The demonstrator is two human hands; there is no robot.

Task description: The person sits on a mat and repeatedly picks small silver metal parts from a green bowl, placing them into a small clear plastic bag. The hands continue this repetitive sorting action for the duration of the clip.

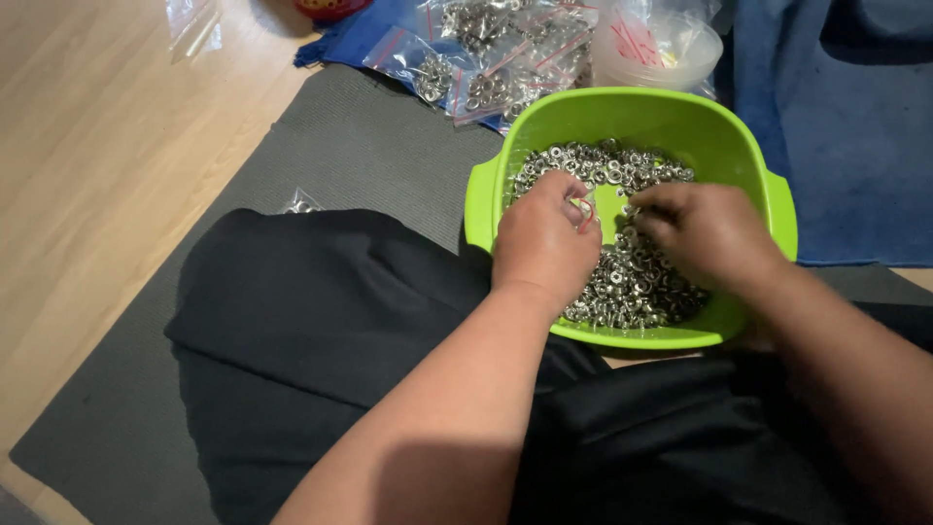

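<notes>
Hundreds of small silver metal eyelets (622, 282) lie heaped in a lime-green square tub (700, 131) that rests at the near right part of a grey mat (369, 146), against the person's black-clad lap (321, 311). Both hands are down inside the tub. The left hand (544, 243) is curled with thumb and fingers pinched around what looks like a small clear bag or a few eyelets; it is too small to tell which. The right hand (709, 233) is bent over the heap with its fingertips closed on the eyelets near the bare green patch at the tub's middle; whether it grips any is hidden by the knuckles.

Beyond the tub, at the far edge of the mat, several clear zip bags (486, 58) with red closing strips already hold portions of eyelets, lying on a blue cloth (836, 146). A translucent round container (661, 49) stands just beside them. One flat clear bag (299, 202) lies on the mat near the lap's left side, seemingly empty.

Judging from this, some bagging is done, yet the tub is well filled, so most of the sorting appears left to do
</notes>
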